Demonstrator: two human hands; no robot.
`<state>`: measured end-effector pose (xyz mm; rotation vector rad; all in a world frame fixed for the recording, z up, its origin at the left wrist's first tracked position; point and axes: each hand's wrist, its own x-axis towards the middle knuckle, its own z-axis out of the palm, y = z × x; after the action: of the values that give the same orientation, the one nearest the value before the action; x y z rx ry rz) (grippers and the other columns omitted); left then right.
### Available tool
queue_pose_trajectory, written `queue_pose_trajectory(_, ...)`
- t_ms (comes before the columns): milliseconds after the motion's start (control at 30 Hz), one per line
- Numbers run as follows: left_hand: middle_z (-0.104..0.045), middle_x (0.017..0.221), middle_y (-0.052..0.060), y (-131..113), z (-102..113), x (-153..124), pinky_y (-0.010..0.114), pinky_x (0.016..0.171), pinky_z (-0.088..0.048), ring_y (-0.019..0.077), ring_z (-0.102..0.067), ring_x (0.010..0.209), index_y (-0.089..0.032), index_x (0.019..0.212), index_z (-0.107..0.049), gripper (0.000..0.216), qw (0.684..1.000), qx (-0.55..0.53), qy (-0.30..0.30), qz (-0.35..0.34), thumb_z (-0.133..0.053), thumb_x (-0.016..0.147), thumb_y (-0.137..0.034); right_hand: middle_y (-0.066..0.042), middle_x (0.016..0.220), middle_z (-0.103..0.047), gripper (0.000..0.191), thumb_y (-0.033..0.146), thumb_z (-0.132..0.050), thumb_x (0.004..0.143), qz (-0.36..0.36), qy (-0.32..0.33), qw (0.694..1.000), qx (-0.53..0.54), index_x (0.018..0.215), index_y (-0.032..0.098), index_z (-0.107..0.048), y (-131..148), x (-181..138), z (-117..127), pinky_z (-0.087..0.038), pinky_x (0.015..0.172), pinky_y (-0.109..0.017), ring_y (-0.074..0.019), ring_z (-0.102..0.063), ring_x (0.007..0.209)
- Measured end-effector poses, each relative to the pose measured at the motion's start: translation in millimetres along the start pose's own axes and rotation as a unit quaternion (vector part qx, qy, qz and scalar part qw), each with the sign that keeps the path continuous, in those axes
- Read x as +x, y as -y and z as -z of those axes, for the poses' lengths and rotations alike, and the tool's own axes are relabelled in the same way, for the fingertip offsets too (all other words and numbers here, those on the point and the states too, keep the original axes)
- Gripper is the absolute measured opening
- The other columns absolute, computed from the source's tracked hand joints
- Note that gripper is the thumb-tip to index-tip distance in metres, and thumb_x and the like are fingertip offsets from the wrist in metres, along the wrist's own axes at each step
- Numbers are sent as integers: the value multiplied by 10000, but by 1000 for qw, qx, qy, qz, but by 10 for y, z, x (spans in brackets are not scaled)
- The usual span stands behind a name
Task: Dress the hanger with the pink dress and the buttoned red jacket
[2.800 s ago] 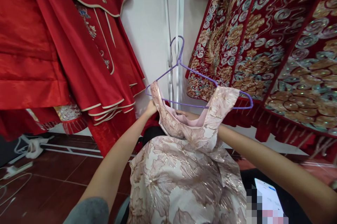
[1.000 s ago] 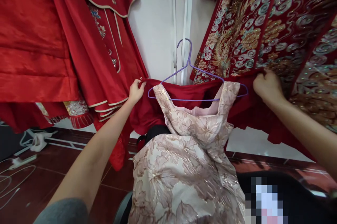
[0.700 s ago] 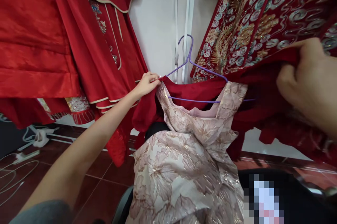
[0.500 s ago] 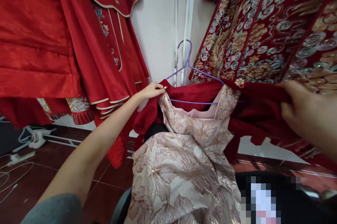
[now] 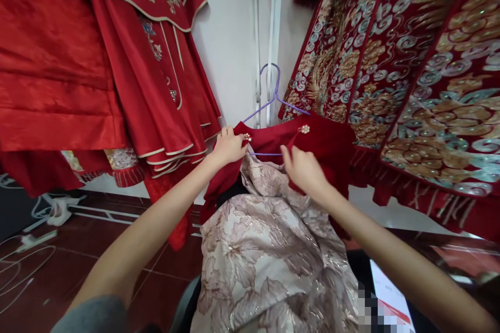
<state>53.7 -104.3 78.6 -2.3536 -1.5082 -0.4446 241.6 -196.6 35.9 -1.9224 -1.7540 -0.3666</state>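
A purple hanger [image 5: 276, 95] carries a pale pink dress [image 5: 250, 249] with a metallic floral pattern, which spreads down toward me. A dark red jacket [image 5: 332, 140] lies around the dress's shoulders, and a pearl flower button [image 5: 304, 128] shows on its right front. My left hand [image 5: 230, 145] is closed on the jacket's left front edge, next to another pearl flower button [image 5: 247, 137]. My right hand [image 5: 307, 170] grips the jacket's right front edge over the dress's neckline. The cloth between its fingers is partly hidden.
Red robes [image 5: 144, 72] hang at the left, and a heavily embroidered red garment [image 5: 390, 72] hangs at the right. White metal poles [image 5: 269, 25] stand behind the hanger. Cables and a power strip [image 5: 37, 240] lie on the floor. A lit phone screen [image 5: 388, 291] is low at the right.
My right hand has moved inward from the far right, drawing the jacket's right front over the dress's shoulder strap. My left hand has shifted slightly but keeps hold of the left edge.
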Motion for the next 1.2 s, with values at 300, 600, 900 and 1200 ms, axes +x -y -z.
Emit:
queue_pose_trajectory(300,-496,1139,111,373,-323,172,426,1015,-364,265,-458,1124,-184,1060,-653,310,978,-140,-137,-68,-426,911,-332,-92,725,-652,316,433,-355,954,81,0,994,69,862,205,-554,-237,-233,-319,-416,553,-283,-225,-637,621)
queue_pose_trajectory(600,-549,983,57,-496,11,96,285,904,-422,170,-550,942,-199,986,-623,261,899,-358,-208,-142,-386,956,-302,-55,1101,-525,400,213,-597,660,72,-102,866,484,1007,247,-401,-805,225,-135,-517,788,-306,-179,-589,984)
queue_pose_trajectory(900,-567,1022,57,-576,-464,-123,344,853,-431,198,-586,931,-207,1004,-620,191,943,-245,-111,-195,-501,861,-247,-49,1037,-594,296,221,-611,727,97,-46,851,514,1008,207,-518,-559,226,-117,-549,711,-277,-143,-620,808)
queue_pose_trajectory(1200,-651,895,-7,-745,-348,-196,268,678,-469,160,-638,781,-254,1009,-444,326,904,-395,-161,-41,-636,745,-245,-40,954,-615,280,416,-642,802,88,2,837,540,965,199,-572,-456,256,-178,-638,631,-315,-177,-653,857)
